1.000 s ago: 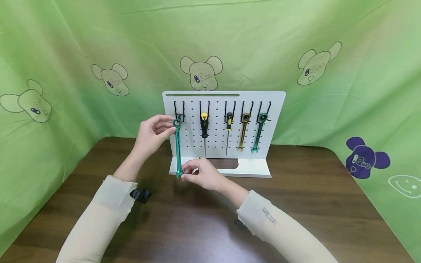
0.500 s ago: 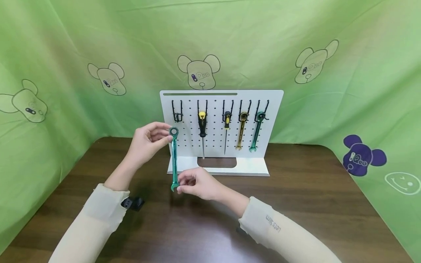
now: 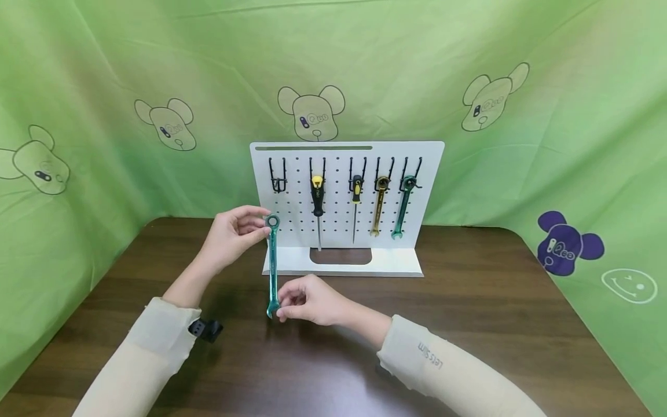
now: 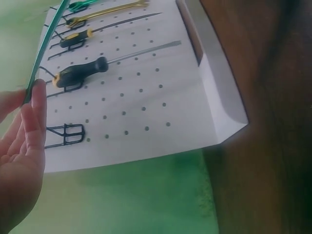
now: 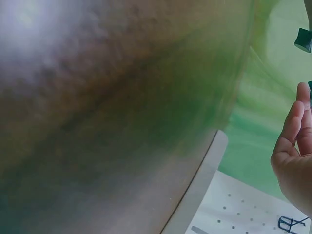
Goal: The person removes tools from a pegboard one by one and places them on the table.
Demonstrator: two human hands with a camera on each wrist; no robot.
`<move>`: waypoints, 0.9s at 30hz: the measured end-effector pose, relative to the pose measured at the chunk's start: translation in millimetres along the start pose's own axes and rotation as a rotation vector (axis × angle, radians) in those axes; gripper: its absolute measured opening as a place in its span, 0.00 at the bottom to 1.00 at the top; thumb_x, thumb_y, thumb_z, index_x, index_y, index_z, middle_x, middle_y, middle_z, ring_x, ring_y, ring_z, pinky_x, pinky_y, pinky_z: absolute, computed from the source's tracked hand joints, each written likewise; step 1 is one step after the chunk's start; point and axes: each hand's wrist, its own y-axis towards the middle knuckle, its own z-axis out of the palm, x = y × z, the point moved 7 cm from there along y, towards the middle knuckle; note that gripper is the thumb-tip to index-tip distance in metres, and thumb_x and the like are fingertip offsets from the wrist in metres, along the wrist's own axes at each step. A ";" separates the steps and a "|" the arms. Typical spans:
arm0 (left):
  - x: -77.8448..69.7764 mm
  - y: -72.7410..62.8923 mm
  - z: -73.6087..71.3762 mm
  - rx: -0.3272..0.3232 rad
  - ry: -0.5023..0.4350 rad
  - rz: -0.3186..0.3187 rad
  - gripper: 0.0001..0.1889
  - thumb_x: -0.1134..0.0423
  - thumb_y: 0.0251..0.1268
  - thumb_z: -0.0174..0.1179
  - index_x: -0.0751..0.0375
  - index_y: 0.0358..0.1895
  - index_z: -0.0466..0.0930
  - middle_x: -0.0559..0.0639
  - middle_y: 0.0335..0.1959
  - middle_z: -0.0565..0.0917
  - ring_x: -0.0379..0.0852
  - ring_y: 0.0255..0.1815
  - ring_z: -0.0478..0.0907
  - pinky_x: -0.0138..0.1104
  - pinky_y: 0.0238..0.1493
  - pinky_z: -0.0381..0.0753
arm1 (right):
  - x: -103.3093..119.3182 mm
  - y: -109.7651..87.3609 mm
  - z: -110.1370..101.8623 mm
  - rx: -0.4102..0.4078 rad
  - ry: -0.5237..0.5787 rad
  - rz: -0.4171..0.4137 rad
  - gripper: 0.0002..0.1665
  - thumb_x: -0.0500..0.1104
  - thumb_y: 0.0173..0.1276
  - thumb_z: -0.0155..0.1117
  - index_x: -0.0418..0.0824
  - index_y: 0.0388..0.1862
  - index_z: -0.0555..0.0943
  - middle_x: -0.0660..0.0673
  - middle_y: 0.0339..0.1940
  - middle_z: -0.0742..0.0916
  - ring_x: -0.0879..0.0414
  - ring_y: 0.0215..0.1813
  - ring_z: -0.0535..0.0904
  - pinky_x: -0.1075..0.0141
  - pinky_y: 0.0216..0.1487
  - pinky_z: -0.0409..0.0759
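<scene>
A green ratcheting combination wrench [image 3: 273, 266] stands nearly upright in front of the pegboard, ring end up. My left hand [image 3: 233, 236] pinches it just below the ring between thumb and fingers. At the lower, open-jawed end, my right hand [image 3: 308, 301] pinches it from the right side. In the left wrist view the wrench [image 4: 45, 46] slants up from the fingertips of the left hand [image 4: 24, 141]. Only part of the right hand [image 5: 295, 141] shows at the edge of the right wrist view, with the wrench's open end [image 5: 303, 40] beside it.
A white pegboard [image 3: 333, 226] stands on the brown wooden table [image 3: 469, 324]. Its leftmost hook [image 3: 278, 184] bears nothing. On the other hooks hang two yellow-and-black screwdrivers [image 3: 318, 197], a gold wrench [image 3: 380, 208] and another green wrench [image 3: 403, 208]. Green cloth [image 3: 396, 63] surrounds the table.
The green wrench has come away from the leftmost hook, moving down and toward me. Both hands have travelled with it, still holding its two ends. The view has shifted slightly.
</scene>
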 end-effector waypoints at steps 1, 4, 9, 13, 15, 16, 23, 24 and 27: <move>1.6 -0.5 0.9 0.007 0.004 -0.005 0.17 0.71 0.63 0.66 0.70 0.55 0.80 0.55 0.37 0.89 0.30 0.33 0.84 0.24 0.40 0.84 | -1.0 -0.4 1.0 0.006 0.002 0.001 0.07 0.31 0.66 0.66 0.27 0.40 0.82 0.32 0.32 0.89 0.34 0.38 0.85 0.75 0.41 0.83; 7.9 -1.1 4.8 0.031 0.009 -0.022 0.16 0.71 0.63 0.66 0.69 0.54 0.80 0.55 0.36 0.88 0.31 0.33 0.84 0.24 0.41 0.83 | -3.9 -1.5 3.6 0.016 -0.006 0.010 0.06 0.32 0.65 0.67 0.29 0.39 0.82 0.33 0.31 0.89 0.35 0.37 0.84 0.76 0.39 0.82; 17.2 -2.1 12.4 0.086 0.017 -0.049 0.16 0.72 0.64 0.64 0.69 0.55 0.80 0.55 0.35 0.87 0.32 0.33 0.85 0.24 0.40 0.83 | -8.1 -4.4 7.9 0.041 -0.019 0.036 0.04 0.32 0.64 0.68 0.30 0.35 0.83 0.33 0.29 0.89 0.39 0.33 0.83 0.76 0.35 0.79; 22.4 -4.4 16.8 0.122 0.011 -0.061 0.17 0.73 0.63 0.64 0.70 0.56 0.79 0.60 0.37 0.86 0.32 0.33 0.84 0.24 0.40 0.83 | -8.4 -6.8 12.1 0.073 -0.016 0.040 0.05 0.32 0.64 0.68 0.29 0.33 0.82 0.33 0.27 0.88 0.42 0.32 0.84 0.76 0.33 0.78; 25.7 -5.9 19.1 0.142 0.008 -0.063 0.18 0.73 0.63 0.64 0.71 0.56 0.79 0.62 0.38 0.86 0.32 0.33 0.84 0.24 0.41 0.83 | -8.2 -7.8 14.8 0.093 -0.016 0.041 0.05 0.32 0.63 0.68 0.29 0.33 0.82 0.33 0.27 0.88 0.41 0.32 0.85 0.76 0.34 0.78; 27.7 -6.6 20.2 0.152 0.009 -0.066 0.18 0.73 0.63 0.64 0.71 0.56 0.79 0.63 0.38 0.86 0.33 0.33 0.84 0.24 0.40 0.83 | -8.4 -8.4 16.3 0.103 -0.014 0.043 0.05 0.32 0.63 0.68 0.29 0.32 0.81 0.33 0.27 0.88 0.42 0.32 0.85 0.76 0.34 0.78; 47.1 -10.6 30.5 0.244 0.011 -0.100 0.17 0.74 0.62 0.65 0.74 0.54 0.79 0.61 0.36 0.87 0.36 0.32 0.85 0.26 0.37 0.83 | -11.8 -13.7 28.2 0.186 0.044 0.079 0.06 0.31 0.64 0.67 0.27 0.32 0.80 0.28 0.27 0.87 0.36 0.35 0.86 0.77 0.33 0.77; 49.8 -10.5 32.1 0.259 0.008 -0.102 0.17 0.74 0.62 0.65 0.75 0.54 0.79 0.62 0.35 0.87 0.36 0.32 0.85 0.25 0.37 0.83 | -12.2 -13.8 29.3 0.196 0.051 0.083 0.07 0.31 0.64 0.67 0.26 0.33 0.80 0.28 0.28 0.87 0.35 0.36 0.86 0.77 0.33 0.77; 57.3 -10.1 35.2 0.285 -0.012 -0.115 0.17 0.74 0.62 0.64 0.76 0.53 0.78 0.61 0.35 0.88 0.35 0.32 0.86 0.25 0.38 0.83 | -13.2 -13.7 31.2 0.208 0.067 0.096 0.07 0.31 0.64 0.67 0.25 0.33 0.80 0.26 0.28 0.87 0.33 0.36 0.85 0.77 0.32 0.75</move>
